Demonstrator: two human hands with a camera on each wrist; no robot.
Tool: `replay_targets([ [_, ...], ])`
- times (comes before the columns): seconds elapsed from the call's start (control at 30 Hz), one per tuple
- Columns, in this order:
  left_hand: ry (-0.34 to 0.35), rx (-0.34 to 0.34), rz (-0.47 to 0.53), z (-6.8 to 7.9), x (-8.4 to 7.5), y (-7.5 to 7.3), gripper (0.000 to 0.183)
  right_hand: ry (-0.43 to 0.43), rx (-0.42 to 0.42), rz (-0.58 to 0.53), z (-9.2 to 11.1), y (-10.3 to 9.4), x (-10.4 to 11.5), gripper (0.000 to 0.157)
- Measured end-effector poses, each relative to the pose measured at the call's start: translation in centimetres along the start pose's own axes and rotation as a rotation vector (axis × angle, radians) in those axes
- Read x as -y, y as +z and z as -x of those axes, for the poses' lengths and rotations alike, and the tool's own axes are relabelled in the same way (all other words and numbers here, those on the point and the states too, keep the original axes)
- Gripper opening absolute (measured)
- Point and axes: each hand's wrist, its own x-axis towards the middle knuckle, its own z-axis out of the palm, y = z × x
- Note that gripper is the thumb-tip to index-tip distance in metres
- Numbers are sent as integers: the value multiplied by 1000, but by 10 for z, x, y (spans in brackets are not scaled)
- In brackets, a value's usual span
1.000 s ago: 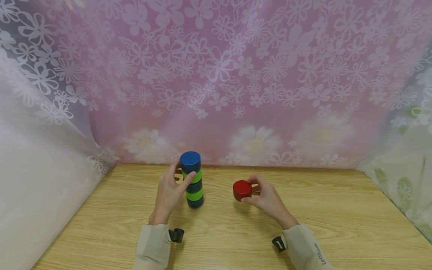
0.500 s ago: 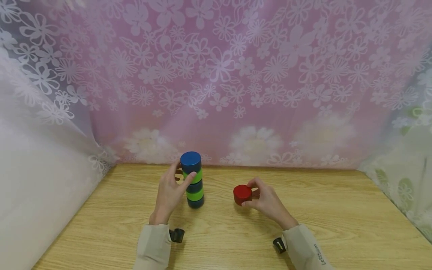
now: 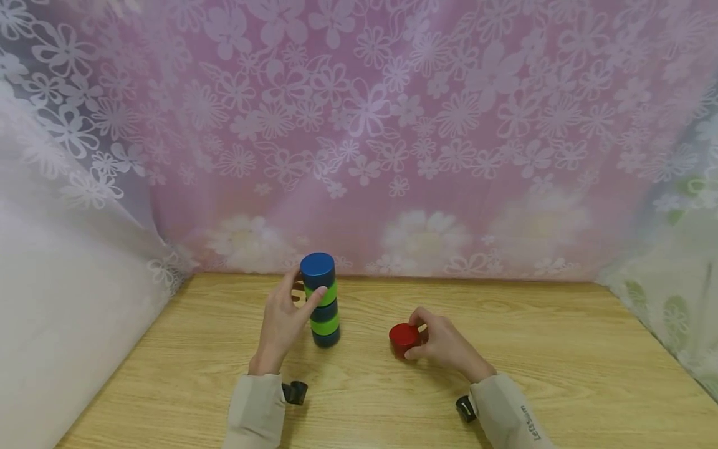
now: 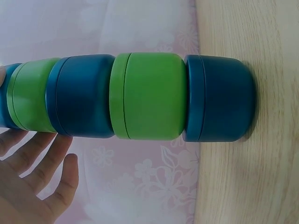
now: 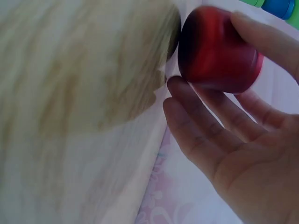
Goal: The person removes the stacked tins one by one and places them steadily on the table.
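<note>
An upright stack of several small round tins with lids, alternating blue and green, stands on the table; its top blue tin (image 3: pixel 318 268) shows its lid. My left hand (image 3: pixel 282 324) holds the stack near the top, thumb in front on the upper green tin (image 4: pixel 36 95) and fingers behind. The bottom blue tin (image 4: pixel 222 99) rests on the wood. To the right, my right hand (image 3: pixel 445 343) pinches a single red tin (image 3: pixel 404 340) between thumb and fingers. In the right wrist view that red tin (image 5: pixel 217 51) is right at the table surface; contact is hard to tell.
The light wooden table (image 3: pixel 359 399) ends at a pink floral curtain (image 3: pixel 359 156) close behind the stack. White cloth (image 3: pixel 67 280) hangs along the left side, and more floral cloth (image 3: pixel 667 299) along the right. Black wrist cameras (image 3: pixel 295 393) sit at both cuffs.
My right hand has brought the red tin down and nearer to me, towards the table's front. The left hand and the stack have stayed in place.
</note>
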Motion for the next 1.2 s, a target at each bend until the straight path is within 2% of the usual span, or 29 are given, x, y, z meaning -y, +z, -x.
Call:
replay_targets([
  [0.13, -5, 2, 1, 0, -1, 0, 61, 0, 50, 11, 1, 0, 0, 43],
  [0.4, -9, -2, -9, 2, 0, 0, 61, -41, 38, 81, -3, 5, -2, 53],
  [0.73, -10, 1, 3, 1, -2, 1, 61, 25, 42, 56, 0, -2, 6, 60],
  [0.93, -14, 6, 7, 0, -2, 0, 62, 38, 10, 109, 0, -10, 18, 56],
  [1.2, -10, 6, 0, 1, -1, -1, 62, -30, -44, 65, -5, -15, 27, 46],
])
